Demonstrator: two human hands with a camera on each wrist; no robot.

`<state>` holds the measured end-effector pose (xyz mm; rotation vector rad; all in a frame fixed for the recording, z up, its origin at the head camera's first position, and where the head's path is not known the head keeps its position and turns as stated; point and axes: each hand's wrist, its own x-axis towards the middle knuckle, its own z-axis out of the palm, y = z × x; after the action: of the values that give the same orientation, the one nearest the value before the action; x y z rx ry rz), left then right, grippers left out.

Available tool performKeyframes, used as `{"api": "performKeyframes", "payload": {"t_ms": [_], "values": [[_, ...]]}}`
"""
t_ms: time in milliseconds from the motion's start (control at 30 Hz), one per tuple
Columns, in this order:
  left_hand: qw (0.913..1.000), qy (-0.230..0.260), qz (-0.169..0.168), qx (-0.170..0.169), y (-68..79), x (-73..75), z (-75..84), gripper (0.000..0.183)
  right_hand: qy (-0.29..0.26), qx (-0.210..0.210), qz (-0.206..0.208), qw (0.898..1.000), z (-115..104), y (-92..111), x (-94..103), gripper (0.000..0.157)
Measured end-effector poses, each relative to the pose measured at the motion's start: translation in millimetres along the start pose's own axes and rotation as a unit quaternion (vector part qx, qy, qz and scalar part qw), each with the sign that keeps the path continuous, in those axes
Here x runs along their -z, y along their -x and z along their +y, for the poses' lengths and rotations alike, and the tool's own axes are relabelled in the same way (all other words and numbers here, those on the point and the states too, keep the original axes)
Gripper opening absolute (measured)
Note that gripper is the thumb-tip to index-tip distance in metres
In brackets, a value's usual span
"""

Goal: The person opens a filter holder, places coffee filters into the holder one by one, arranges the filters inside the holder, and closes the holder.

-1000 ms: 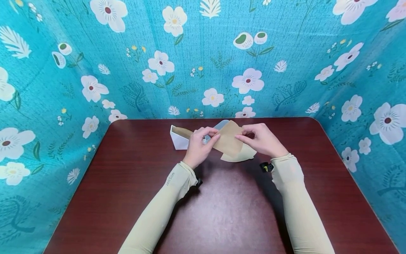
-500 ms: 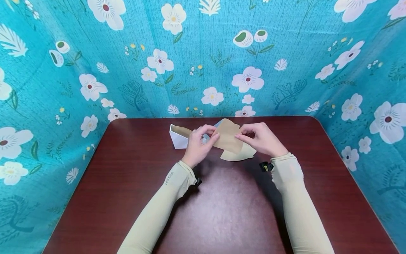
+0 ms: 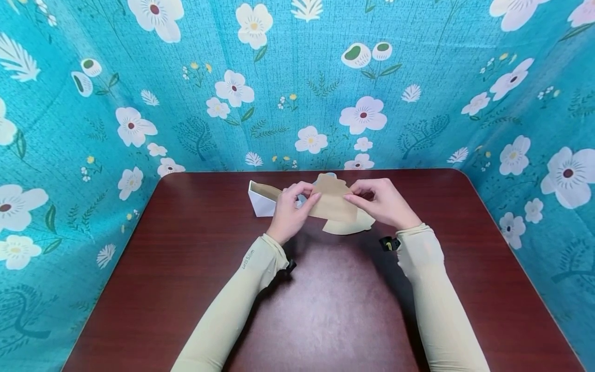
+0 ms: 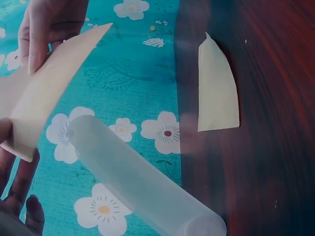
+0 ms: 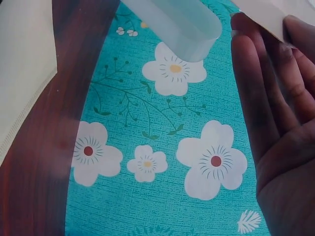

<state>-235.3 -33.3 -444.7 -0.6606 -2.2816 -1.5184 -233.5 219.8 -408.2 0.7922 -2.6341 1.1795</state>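
Between both hands, above the far middle of the table, is a tan paper coffee filter (image 3: 333,202). My left hand (image 3: 292,211) pinches its left side between thumb and fingers. On its other side, my right hand (image 3: 385,204) pinches the edge with thumb and forefinger. The left wrist view shows the held filter (image 4: 47,93) bent, its sides slightly apart. Another coffee filter (image 4: 218,91) lies flat on the table beneath, partly covered in the head view. Behind the held paper is a translucent pale-blue container (image 4: 142,177) with a rounded end, mostly hidden from the head camera.
A white open-topped box (image 3: 263,203) with brown paper inside stands just left of my left hand. The dark red wooden table (image 3: 195,268) ends close behind these things, against a turquoise flowered curtain (image 3: 279,103). Curtain also hangs at both sides.
The held filter has turned and tilted between the fingers, so its top edge now looks wavy and its lower edge lies flatter. Both hands have stayed nearly in place.
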Motion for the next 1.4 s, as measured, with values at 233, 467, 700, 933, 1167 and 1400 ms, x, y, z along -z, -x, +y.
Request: {"api": "performKeyframes", "payload": {"t_ms": [233,467,700,933,1167,1400], "values": [[1.0,-0.008,0.0,-0.003,0.4,1.0,0.0,0.017,0.014,0.012,-0.009,1.0,-1,0,-0.4,0.009],[1.0,-0.005,0.002,0.003,2.0,1.7,0.5,0.014,0.008,0.012,0.012,1.0,-2,1,-0.4,0.004],[1.0,0.0,-0.003,0.001,2.3,2.3,2.2,0.013,0.005,0.014,0.008,1.0,-4,1,-0.1,0.004],[0.9999,-0.009,-0.001,-0.006,1.1,2.3,2.5,0.012,0.009,0.018,0.017,1.0,-3,1,-0.9,0.003],[0.9995,0.026,0.001,-0.019,-0.7,5.8,2.3,0.018,0.012,0.031,0.024,0.999,-7,1,-3.9,0.005],[0.9985,0.042,0.015,-0.032,-6.7,14.2,5.1,0.014,0.027,0.064,0.037,0.997,-11,-5,-8.7,0.007]]}}
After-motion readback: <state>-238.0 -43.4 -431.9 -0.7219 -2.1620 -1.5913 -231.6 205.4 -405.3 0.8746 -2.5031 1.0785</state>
